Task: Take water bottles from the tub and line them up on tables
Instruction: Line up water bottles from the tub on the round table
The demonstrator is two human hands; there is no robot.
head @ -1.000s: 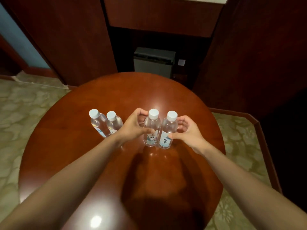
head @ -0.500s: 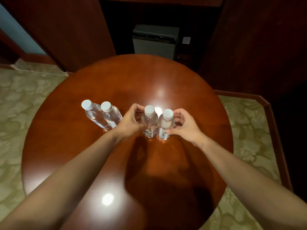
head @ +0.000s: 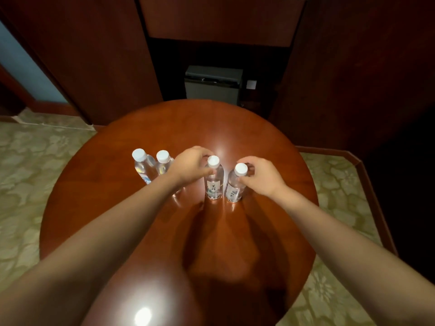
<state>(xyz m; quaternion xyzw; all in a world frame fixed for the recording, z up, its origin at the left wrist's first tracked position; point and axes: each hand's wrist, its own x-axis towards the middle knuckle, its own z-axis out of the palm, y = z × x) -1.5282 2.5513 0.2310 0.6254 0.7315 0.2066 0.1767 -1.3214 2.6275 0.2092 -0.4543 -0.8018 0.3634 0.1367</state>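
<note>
Several clear water bottles with white caps stand in a row on a round red-brown table (head: 113, 215). My left hand (head: 190, 165) grips the neck of the third bottle (head: 214, 182), just below its cap. My right hand (head: 261, 176) holds the neck of the fourth bottle (head: 234, 184), at the row's right end. These two bottles stand close together, a small gap between them. At the left, two more bottles (head: 141, 165) (head: 162, 163) stand side by side; my left forearm hides their lower parts. No tub is in view.
A dark grey box-like unit (head: 213, 83) sits in a recess of the dark wood wall behind the table. Patterned green-beige carpet (head: 35, 165) lies left and right of the table. A raised wooden border (head: 367, 175) runs along the carpet at the right.
Both hands have slid up from the bottles' bodies to their necks near the caps. The two right bottles now stand slightly apart. The camera has tilted, so the table sits lower in view.
</note>
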